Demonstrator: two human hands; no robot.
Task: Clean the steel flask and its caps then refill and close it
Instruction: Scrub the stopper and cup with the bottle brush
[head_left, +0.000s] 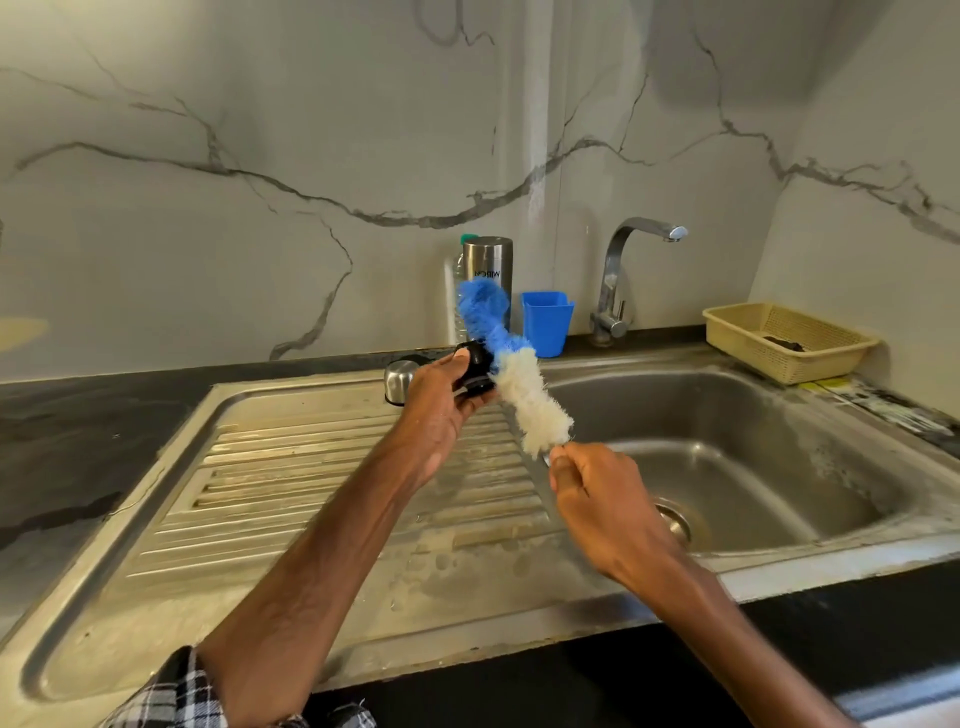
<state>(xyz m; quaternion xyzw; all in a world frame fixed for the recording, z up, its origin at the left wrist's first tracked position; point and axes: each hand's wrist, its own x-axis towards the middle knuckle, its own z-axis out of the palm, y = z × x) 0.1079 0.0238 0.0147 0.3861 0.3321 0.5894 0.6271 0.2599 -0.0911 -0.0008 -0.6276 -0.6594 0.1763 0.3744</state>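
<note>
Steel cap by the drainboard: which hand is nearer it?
Left. The left hand, holding a black cap, is just right of the steel cap; the right hand grips the brush handle farther right, nearer the camera.

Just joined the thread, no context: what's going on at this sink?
A person is cleaning the flask's parts. The left hand holds a black cap above the drainboard, and the right hand grips the bottle brush by its handle, bristles against the cap. The steel flask stands at the back by the wall, with a steel cap near it on the sink's edge. No water is visibly running from the tap.
</note>
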